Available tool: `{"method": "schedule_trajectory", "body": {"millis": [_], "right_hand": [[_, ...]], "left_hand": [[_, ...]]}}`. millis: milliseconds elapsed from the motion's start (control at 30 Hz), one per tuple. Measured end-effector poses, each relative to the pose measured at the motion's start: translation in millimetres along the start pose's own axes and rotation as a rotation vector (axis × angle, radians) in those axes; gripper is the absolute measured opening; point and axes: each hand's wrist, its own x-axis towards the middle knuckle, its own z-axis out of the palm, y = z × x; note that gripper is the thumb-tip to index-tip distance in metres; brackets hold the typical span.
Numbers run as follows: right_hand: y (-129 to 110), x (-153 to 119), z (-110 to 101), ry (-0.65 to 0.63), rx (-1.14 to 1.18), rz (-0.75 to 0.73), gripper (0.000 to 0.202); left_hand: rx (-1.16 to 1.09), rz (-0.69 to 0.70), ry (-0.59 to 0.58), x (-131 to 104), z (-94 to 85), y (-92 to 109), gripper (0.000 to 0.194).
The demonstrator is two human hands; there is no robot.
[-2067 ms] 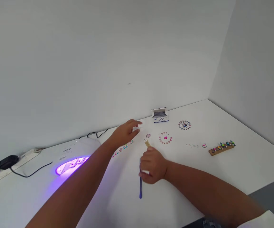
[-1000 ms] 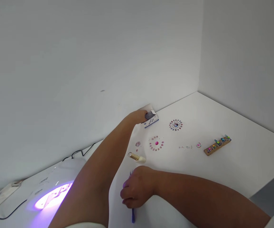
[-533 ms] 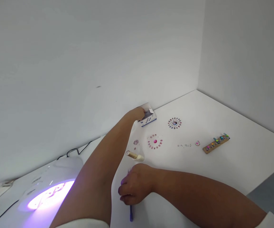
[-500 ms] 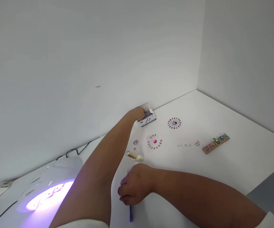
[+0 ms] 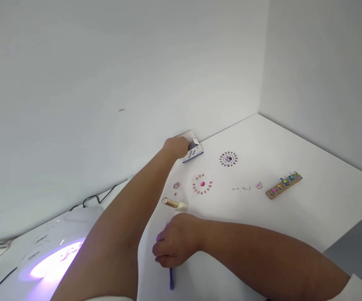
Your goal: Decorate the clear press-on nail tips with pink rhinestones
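**Left hand inside an open carton, right hand curled over a tool**

The left hand reaches to the upper centre of the frame, its fingers out of sight at the open top of a small white box whose lettering appears to read "Alcohol Pads". The box sits skewed near the wall, flap raised, probably so its opening can be reached. Dark grey contents, likely flat packets, fill the part I can see. Whether those fingers grasp a packet, pinch the carton or merely rest there, I cannot tell.

At the lower centre, the right hand is bent over a blue-handled tool; thin prongs show above the hand, the handle below. The fingers are curled, but I cannot tell whether they grip the tool or just lie over it.

Just above that hand, a gold-capped bottle seems to lie on its side; its contents are hidden. Mid-right, a brown strip carries colourful pieces in a row, perhaps to keep them orderly. Small decorations form a pink-centred ring and a dark-centred ring on the white surface, presumably spread out for easy viewing. A lamp glows violet, lower left.
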Motion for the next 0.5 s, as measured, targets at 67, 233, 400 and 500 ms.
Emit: {"method": "schedule_trajectory", "body": {"millis": [67,233,400,500], "right_hand": [[-1,-1,-2,-0.013,0.003,-0.007,0.03],[-2,-2,-9,-0.053,0.025,0.008,0.03],[-1,-3,-12,-0.057,0.031,0.005,0.028],[-1,-3,-12,-0.073,0.036,0.007,0.029]], "left_hand": [[0.035,0.012,0.029,-1,3.5,1,0.031],[0.091,0.037,0.084,-5,12.7,0,0.04],[0.114,0.108,0.149,-11,19.8,-4,0.046],[0.107,0.119,0.144,-10,21.7,-6,0.048]]}}
